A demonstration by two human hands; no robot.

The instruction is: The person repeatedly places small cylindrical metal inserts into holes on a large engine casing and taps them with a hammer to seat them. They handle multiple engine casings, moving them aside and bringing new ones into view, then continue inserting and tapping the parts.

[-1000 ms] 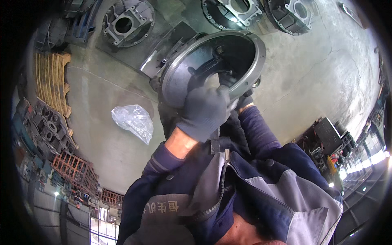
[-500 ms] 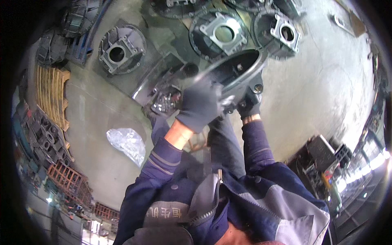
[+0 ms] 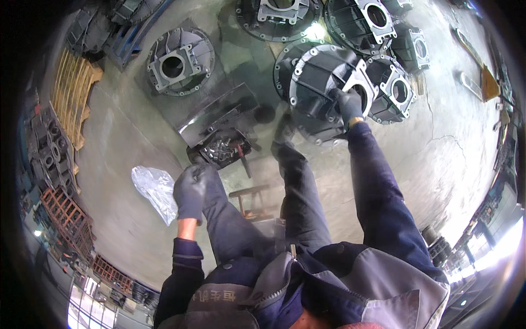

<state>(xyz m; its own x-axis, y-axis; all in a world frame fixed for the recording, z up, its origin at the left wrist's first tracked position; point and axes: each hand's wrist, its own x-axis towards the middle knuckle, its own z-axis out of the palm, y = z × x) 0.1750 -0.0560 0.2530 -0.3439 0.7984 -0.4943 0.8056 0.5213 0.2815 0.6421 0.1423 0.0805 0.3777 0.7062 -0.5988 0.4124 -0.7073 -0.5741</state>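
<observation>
Grey metal, ribbed and roughly bell-shaped, is what we hold out in front of us: a large housing (image 3: 318, 82), tilted, with its wide bolt-holed rim toward the left and a smaller framed opening toward the right. Our right hand (image 3: 350, 105), in a dark glove, grasps it beside that opening, the arm stretched well forward. We cannot tell whether the housing touches the concrete floor (image 3: 438, 181) below. Behind and around it, similar housings (image 3: 279, 19) stand close together, overlapping it in our view.

Our left hand (image 3: 190, 189), also gloved, is well apart from the housing, by our left knee. Its fingers look curled; we cannot tell whether they are fully closed or hold anything. Just left of it in view lies a crumpled clear plastic bag (image 3: 153, 189).

Beyond our left knee is a dark container (image 3: 193, 153) of small shiny metal pieces (image 3: 219, 149), with a red-handled tool (image 3: 242, 156) at its right side. Between our legs we see part of a brown wooden frame (image 3: 249, 194). Farther left, a wooden pallet (image 3: 76, 90) curves along the fisheye edge.
</observation>
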